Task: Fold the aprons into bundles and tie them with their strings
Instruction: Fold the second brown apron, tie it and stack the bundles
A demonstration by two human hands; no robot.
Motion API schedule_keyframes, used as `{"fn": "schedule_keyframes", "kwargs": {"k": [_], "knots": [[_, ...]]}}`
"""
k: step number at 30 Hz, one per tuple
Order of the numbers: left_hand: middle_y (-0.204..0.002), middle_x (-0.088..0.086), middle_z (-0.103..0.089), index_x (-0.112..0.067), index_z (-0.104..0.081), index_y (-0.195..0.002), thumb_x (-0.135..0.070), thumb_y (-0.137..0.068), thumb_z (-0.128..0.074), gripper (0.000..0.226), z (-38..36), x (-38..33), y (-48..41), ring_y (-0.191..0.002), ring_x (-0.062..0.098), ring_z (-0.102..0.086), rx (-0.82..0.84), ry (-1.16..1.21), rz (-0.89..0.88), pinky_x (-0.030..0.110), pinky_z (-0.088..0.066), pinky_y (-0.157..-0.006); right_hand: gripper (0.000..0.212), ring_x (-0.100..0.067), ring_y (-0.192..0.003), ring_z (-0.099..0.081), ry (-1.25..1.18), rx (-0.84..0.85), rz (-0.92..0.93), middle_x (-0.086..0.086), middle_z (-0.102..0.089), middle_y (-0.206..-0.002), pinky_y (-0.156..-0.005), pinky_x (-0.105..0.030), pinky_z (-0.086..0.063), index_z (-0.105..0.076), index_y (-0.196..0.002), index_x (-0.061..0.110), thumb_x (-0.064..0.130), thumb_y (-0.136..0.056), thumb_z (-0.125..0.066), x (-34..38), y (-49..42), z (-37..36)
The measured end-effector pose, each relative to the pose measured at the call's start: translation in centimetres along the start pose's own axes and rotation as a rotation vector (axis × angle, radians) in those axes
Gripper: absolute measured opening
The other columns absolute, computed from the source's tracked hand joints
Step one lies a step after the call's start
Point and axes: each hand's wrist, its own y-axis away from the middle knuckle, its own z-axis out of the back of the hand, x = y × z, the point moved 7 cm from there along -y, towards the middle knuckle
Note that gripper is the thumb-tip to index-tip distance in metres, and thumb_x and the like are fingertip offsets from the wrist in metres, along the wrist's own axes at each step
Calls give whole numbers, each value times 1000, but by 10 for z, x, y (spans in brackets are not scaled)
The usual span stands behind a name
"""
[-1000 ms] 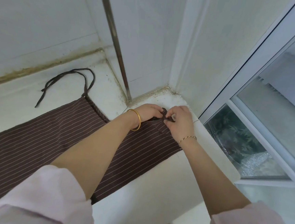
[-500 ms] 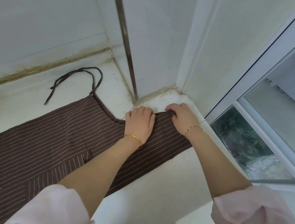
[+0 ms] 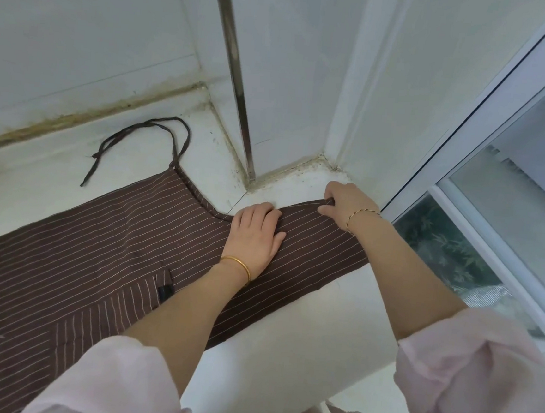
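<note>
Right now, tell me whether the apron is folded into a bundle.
No, the apron lies spread flat along the white ledge, its string loose.

White desk point(image 3: 35, 192), fitted into wall corner, front edge rounded. Brownish stain along rear joint with wall.

Brown pinstriped apron point(image 3: 102, 257) spread flat on desk, running from left edge of view to far right corner. Pocket with small black tag point(image 3: 165, 290) faces up.

Dark string point(image 3: 165, 120) from apron's upper corner lies looped on bare desk behind apron, loose end trailing left.
</note>
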Motion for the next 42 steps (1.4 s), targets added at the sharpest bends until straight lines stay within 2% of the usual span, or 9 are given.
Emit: {"fn": "schedule_keyframes", "kwargs": {"k": [5, 9, 12, 18, 20, 27, 34, 39, 42], "knots": [[-117, 8, -58, -10, -61, -111, -36, -90, -37, 41, 3, -2, 0, -106, 27, -56, -31, -44, -41, 45, -42, -99, 24, -23, -82, -53, -231, -123, -7, -9, -49, -107, -74, -32, -45, -44, -108, 16, 22, -90, -59, -11, 9, 3], [-104, 6, -59, -14, -65, -90, -36, -85, -56, 24, 11, -9, -22, -95, 26, -56, -29, -88, 29, 43, -43, -88, 34, -16, -55, -45, -345, -223, -150, 1, -43, -62, -55, -27, -36, -44, -71, 14, 40, -89, -54, -28, 22, 9], [-96, 8, -57, -12, -65, -87, -33, -82, -66, 22, 9, -20, -39, -87, 28, -54, 38, -77, 14, 39, -43, -75, 48, -16, -49, -37, -352, -186, -178, 1, -33, -52, -52, -28, -31, -37, -55, 14, 44, -92, -42, -25, 26, 0], [-113, 9, -50, -10, -54, -111, -23, -96, -47, 21, -3, -21, -42, -102, 27, -45, 117, -1, 63, 34, -35, -83, 47, -21, -61, -44, -460, -115, -236, -1, -38, -58, -58, -28, -33, -37, -55, 13, 35, -96, -36, -23, 22, -2], [-112, 10, -51, -9, -55, -109, -19, -95, -47, 19, -3, -22, -40, -99, 29, -45, 105, 5, 69, 35, -35, -81, 42, -24, -69, -46, -480, -54, -275, -2, -40, -62, -65, -30, -35, -39, -59, 13, 31, -96, -36, -24, 19, -5], [-89, 14, -57, -6, -60, -88, -7, -81, -66, 9, -4, -21, -37, -75, 33, -52, 8, 36, 72, 37, -39, -62, 40, -17, -52, -38, -533, -155, -161, -2, -37, -54, -48, -25, -26, -39, -55, 11, 19, -91, -54, -15, 18, -1], [-106, 12, -54, -6, -58, -104, -15, -93, -51, 15, -7, -20, -36, -93, 31, -47, 23, 50, 83, 37, -36, -78, 28, -18, -61, -41, -826, -97, -296, -2, -38, -62, -63, -29, -33, -44, -71, 11, 29, -91, -47, -19, 23, -2], [-107, 13, -55, -6, -58, -104, -16, -93, -51, 16, -7, -19, -36, -93, 31, -48, 6, 62, 82, 38, -37, -79, 45, -16, -49, -27, -703, -75, -178, -3, -27, -54, -52, -30, -22, -29, -52, 15, 16, -91, -51, -15, 19, 2], [-100, 14, -56, -5, -60, -97, -14, -90, -56, 12, -6, -18, -36, -87, 32, -50, -15, 68, 86, 40, -40, -73, 43, -24, -53, -32, -658, -132, -103, -13, -32, -57, -56, -30, -28, -42, -54, 1, 16, -93, -51, -9, 23, 5]]}}
